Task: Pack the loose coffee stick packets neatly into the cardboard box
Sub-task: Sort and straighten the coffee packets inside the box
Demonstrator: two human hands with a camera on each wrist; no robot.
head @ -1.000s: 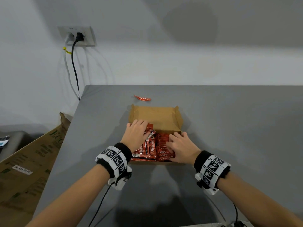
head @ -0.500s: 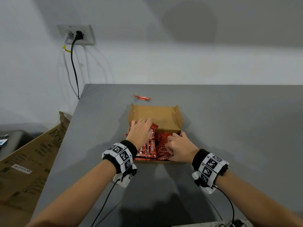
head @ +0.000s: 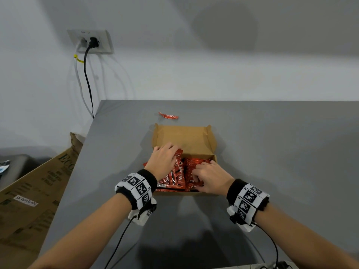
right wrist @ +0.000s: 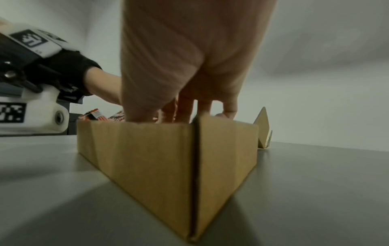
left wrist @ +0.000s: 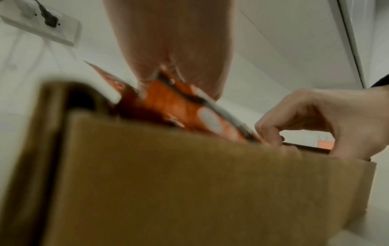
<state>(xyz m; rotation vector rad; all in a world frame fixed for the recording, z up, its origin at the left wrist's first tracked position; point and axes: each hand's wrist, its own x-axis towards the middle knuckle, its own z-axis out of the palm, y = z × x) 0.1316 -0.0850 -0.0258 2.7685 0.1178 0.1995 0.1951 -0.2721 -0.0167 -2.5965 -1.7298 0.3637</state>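
An open brown cardboard box (head: 182, 138) sits mid-table with its lid flap laid back. Red coffee stick packets (head: 179, 171) fill its near half. My left hand (head: 165, 160) grips a bundle of them at the box's left side, and they stick up tilted over the box wall (left wrist: 189, 191) as orange packets (left wrist: 168, 103). My right hand (head: 209, 177) has its fingers curled on the right stack inside the box, near the front wall (right wrist: 157, 149). One loose red packet (head: 168, 115) lies on the table just beyond the box.
The grey table (head: 272, 152) ends at a left edge beside a large printed carton (head: 35, 191) on the floor. On the wall, cables hang from a socket (head: 91, 41). Wrist cables trail toward the table's near edge.
My left hand has slid forward and right across the packets, and its bundle now tilts up. My right hand has edged slightly left on the right stack.
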